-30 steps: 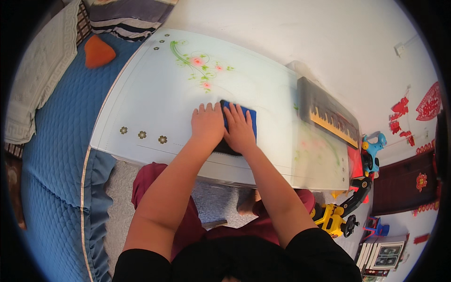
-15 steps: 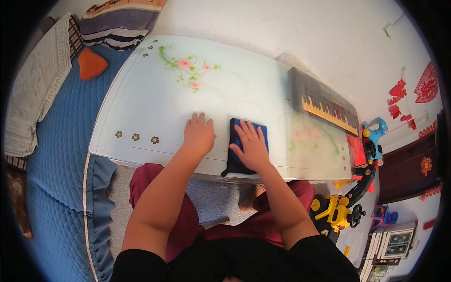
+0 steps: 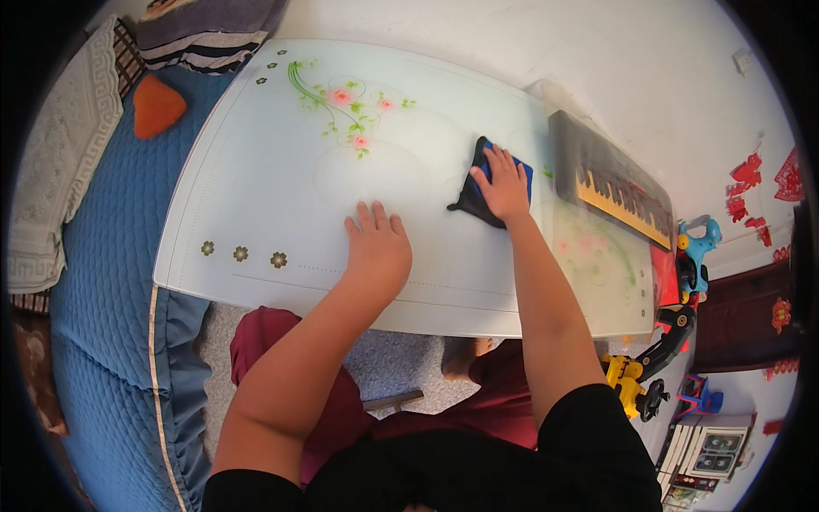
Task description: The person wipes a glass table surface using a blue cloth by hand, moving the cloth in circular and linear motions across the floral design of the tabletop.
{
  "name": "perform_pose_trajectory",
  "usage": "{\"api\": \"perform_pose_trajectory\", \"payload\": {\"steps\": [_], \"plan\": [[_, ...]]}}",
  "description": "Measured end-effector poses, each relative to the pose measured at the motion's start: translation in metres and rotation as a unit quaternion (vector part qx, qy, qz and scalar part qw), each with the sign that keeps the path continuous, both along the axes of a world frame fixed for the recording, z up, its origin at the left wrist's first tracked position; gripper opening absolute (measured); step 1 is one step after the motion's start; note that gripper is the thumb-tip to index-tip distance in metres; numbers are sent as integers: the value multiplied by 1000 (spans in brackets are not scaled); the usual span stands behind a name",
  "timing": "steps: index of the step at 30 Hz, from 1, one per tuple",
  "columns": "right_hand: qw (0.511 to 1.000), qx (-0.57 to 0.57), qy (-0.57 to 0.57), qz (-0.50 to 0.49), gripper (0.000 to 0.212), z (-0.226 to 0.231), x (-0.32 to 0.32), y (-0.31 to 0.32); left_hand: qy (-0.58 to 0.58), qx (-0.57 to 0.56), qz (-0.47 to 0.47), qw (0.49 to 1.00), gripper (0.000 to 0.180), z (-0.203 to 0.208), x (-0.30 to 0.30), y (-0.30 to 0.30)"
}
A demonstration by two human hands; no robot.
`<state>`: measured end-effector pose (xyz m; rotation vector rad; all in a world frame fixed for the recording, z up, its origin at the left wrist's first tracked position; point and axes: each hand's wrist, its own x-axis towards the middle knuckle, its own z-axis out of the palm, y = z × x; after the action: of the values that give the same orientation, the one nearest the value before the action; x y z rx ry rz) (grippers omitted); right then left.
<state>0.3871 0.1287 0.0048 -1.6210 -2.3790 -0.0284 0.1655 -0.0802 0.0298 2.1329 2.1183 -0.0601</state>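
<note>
My right hand (image 3: pixel 505 183) lies flat on a blue and black cloth (image 3: pixel 476 198), its fingers stretched out. The cloth rests on the white table (image 3: pixel 256 179), right of the middle, with one black corner trailing toward the left. Part of the cloth is hidden under the palm. My left hand (image 3: pixel 380 247) sits on the tabletop nearer to me, fingers apart and holding nothing. Pink flowers with green stems (image 3: pixel 341 96) decorate the surface beyond it.
A keyboard (image 3: pixel 610 183) under a clear cover stands at the table's right back edge, close to the cloth. To the left is a blue-covered seat (image 3: pixel 111 256) with an orange cushion (image 3: pixel 158 107). A yellow toy vehicle (image 3: pixel 627 384) stands on the floor at right.
My right hand has slid the cloth away from the near edge, forward and to the right. My left hand stays on the table, slightly shifted and turned at the wrist.
</note>
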Motion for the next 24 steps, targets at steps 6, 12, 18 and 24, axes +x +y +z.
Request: {"api": "perform_pose_trajectory", "payload": {"steps": [6, 12, 18, 24], "plan": [[998, -7, -5, -54, 69, 2, -6, 30, -17, -17, 14, 1000, 75, 18, -1, 6], [998, 7, -31, -48, 72, -5, -2, -18, -54, -4, 9, 999, 74, 18, -5, 7], [999, 28, -17, -10, 68, -3, 4, -99, -66, 0, 3, 998, 75, 13, -7, 10], [1000, 22, -6, -9, 68, 2, 5, -189, -61, -8, 0, 998, 75, 11, -14, 5]]}}
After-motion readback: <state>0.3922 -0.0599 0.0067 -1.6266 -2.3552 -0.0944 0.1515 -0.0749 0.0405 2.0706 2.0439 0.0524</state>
